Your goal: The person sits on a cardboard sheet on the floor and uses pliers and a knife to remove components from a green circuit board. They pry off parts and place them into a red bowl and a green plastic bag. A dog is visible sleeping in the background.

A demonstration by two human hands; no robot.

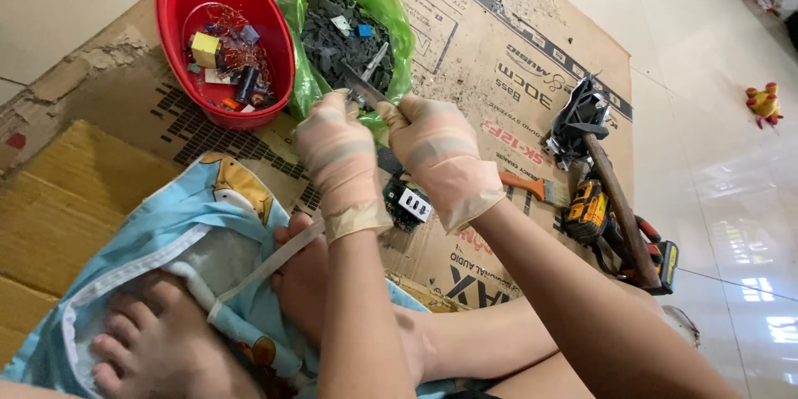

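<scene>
Both hands wear thin beige gloves and meet over the cardboard sheet (499, 58). My left hand (341, 158) and my right hand (440, 158) are both closed around a dark, narrow metal tool (363, 90), whose tip sticks out toward the green plastic bag (399, 25) of dark plastic scraps. Whether the tool grips a small part I cannot tell. Just under my hands lies a green circuit board (405, 206) with a white component on it.
A red bowl (179, 0) with copper wire and small components stands left of the bag. On the right lie a wooden-handled hammer (619, 199), a black plastic part (582, 116), a yellow-black power tool (588, 209), an orange-handled tool (524, 185) and red-handled pliers (648, 229). A blue patterned cloth (191, 224) covers my legs.
</scene>
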